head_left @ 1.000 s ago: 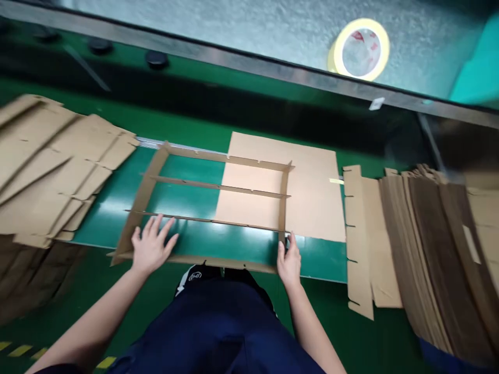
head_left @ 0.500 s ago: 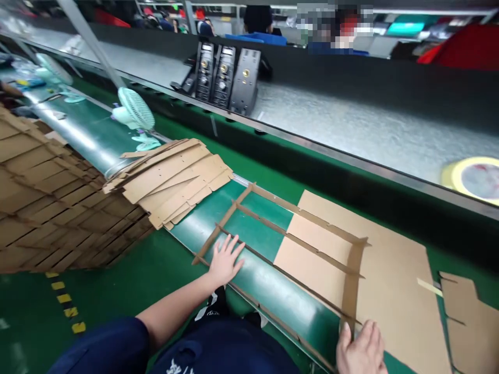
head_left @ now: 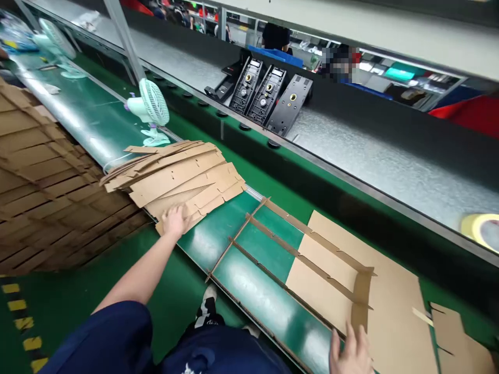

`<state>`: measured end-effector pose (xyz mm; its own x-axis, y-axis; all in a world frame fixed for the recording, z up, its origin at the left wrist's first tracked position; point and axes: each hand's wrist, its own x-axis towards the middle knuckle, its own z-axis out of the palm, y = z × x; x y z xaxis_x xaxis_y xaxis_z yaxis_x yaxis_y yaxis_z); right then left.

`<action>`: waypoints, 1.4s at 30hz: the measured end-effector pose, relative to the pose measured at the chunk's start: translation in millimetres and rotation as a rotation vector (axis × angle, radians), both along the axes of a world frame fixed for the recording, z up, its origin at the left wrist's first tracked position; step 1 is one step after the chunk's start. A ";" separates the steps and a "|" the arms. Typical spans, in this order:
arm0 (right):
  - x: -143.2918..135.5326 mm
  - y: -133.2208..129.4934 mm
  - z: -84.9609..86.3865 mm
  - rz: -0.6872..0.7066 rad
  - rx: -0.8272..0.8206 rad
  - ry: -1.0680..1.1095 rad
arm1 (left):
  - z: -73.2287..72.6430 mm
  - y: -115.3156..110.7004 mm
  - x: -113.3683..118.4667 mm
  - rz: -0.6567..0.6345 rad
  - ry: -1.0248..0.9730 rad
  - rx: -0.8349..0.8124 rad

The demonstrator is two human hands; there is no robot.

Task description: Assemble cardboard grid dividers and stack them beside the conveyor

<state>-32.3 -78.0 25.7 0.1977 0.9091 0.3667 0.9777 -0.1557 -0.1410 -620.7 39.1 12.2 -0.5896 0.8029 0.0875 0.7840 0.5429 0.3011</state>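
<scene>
My left hand [head_left: 174, 222] rests on the near edge of a pile of slotted cardboard strips [head_left: 175, 176], its fingers reaching over the lowest ones. No strip is lifted from the pile. To the right, several strips slotted crosswise form a cardboard divider grid [head_left: 360, 291] lying on the green bench [head_left: 249, 283]. My right hand [head_left: 352, 353] is at the grid's near right corner with fingers spread; whether it touches the end strip is unclear. Under the grid's right part lies a flat cardboard sheet [head_left: 397, 311].
Stacked cardboard grids [head_left: 47, 171] stand left of the bench. Behind the strips is a mint-green fan [head_left: 152, 104]. A raised metal shelf [head_left: 374, 145] carries black plastic parts [head_left: 268, 91] and a yellow tape roll [head_left: 481, 228]. More cut cardboard [head_left: 452, 332] lies at the right.
My left hand has moved left from the grid onto the strip pile. My right hand stays near the grid's right corner. The camera view has shifted.
</scene>
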 end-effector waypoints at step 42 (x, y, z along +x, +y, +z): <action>-10.3 -28.7 22.0 -0.180 -0.169 0.529 | -5.5 -82.2 343.8 -1.407 -0.076 -0.122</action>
<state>-42.6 -106.7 47.6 0.4715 0.8814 0.0288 0.7371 -0.3759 -0.5615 -277.0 -43.1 6.8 0.6984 0.7154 -0.0197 0.6685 -0.6422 0.3752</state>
